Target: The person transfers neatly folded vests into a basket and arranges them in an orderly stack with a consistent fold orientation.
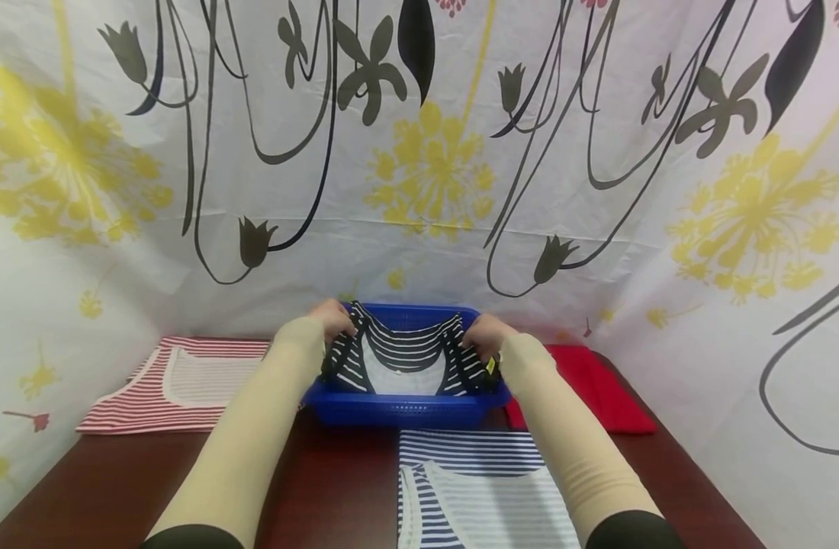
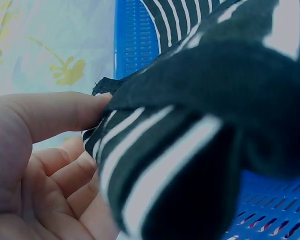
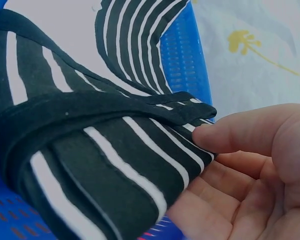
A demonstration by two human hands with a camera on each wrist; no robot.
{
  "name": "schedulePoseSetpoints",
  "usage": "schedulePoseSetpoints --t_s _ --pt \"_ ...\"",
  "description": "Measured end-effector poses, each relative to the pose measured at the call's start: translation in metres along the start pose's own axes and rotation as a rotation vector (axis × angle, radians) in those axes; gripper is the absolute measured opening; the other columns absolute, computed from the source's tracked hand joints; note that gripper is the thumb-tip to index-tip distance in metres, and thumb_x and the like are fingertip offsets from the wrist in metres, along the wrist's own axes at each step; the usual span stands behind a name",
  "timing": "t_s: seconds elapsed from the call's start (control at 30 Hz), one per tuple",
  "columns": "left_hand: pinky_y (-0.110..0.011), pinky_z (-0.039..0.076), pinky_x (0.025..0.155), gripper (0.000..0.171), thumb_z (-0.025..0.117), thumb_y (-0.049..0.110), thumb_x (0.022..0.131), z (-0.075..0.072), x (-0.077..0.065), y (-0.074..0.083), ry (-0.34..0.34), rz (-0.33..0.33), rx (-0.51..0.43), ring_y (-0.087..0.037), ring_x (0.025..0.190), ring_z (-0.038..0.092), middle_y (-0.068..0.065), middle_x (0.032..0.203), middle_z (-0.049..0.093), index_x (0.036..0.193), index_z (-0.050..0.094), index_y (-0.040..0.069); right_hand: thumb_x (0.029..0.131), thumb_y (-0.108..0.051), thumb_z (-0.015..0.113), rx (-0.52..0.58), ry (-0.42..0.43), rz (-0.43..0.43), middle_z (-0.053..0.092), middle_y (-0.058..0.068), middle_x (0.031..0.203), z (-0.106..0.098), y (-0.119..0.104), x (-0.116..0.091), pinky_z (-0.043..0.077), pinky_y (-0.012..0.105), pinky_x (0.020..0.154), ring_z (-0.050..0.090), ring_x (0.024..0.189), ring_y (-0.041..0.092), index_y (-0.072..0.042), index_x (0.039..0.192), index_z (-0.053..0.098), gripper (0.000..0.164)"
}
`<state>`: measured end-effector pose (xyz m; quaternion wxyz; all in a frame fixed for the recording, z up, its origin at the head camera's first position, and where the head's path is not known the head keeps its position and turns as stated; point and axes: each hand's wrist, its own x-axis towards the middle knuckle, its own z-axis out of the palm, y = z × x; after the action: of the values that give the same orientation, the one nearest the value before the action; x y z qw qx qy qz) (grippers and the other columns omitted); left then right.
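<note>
A black tank top (image 1: pixel 409 352) with white stripes is held up by its shoulders over the blue plastic basket (image 1: pixel 402 412) at the back of the table. My left hand (image 1: pixel 332 319) pinches its left shoulder strap; in the left wrist view the thumb lies on the black-trimmed edge and the other fingers curl underneath. At the other shoulder, my right hand (image 1: pixel 488 335) pinches the strap between thumb and fingers, close to the basket's right end. The white inside of the back shows through the neckline. The lower part of the top is hidden behind the basket's front wall.
A red-and-white striped top (image 1: pixel 134 400) lies flat on the left of the dark brown table (image 1: pixel 344 480). In front of the basket is a navy-and-white striped top (image 1: pixel 467 454). Red cloth (image 1: pixel 598 389) lies at right. A flower-patterned sheet (image 1: pixel 310 191) hangs close behind the basket.
</note>
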<state>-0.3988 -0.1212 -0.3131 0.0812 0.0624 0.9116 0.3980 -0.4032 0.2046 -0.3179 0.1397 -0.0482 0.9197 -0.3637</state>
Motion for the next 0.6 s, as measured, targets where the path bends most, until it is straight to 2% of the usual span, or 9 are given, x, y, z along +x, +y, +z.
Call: schedulePoseSetpoints --t_s 0.2,0.43,0.6 --pt "-0.022 0.04 0.046 0.018 0.069 0.003 0.079 0.001 0.003 0.001 0.0 -0.012 0.03 -0.009 0.047 0.037 0.002 0.059 0.043 0.068 0.057 0.007 0.087 -0.001 0.061 -0.004 -0.022 0.003 0.053 0.009 0.078 0.003 -0.004 -0.003 0.052 0.028 0.054 0.052 0.056 0.015 0.006 0.096 0.061 0.012" --pt "-0.022 0.033 0.044 0.032 0.07 0.002 0.079 0.004 0.008 0.002 -0.026 -0.03 0.045 -0.008 0.042 0.031 0.004 0.051 0.035 0.058 0.047 0.011 0.088 0.0 0.059 -0.035 -0.054 0.004 0.063 0.015 0.089 0.007 -0.005 -0.002 0.053 0.027 0.055 0.057 0.056 0.015 0.009 0.096 0.062 0.012" --pt "-0.024 0.036 0.045 0.034 0.071 0.003 0.079 0.007 0.009 0.003 -0.023 -0.044 0.066 -0.01 0.044 0.034 0.003 0.053 0.039 0.056 0.047 0.012 0.088 0.0 0.059 -0.056 -0.066 0.008 0.062 0.012 0.082 0.011 -0.006 -0.001 0.054 0.027 0.054 0.056 0.052 0.014 0.007 0.091 0.062 0.008"
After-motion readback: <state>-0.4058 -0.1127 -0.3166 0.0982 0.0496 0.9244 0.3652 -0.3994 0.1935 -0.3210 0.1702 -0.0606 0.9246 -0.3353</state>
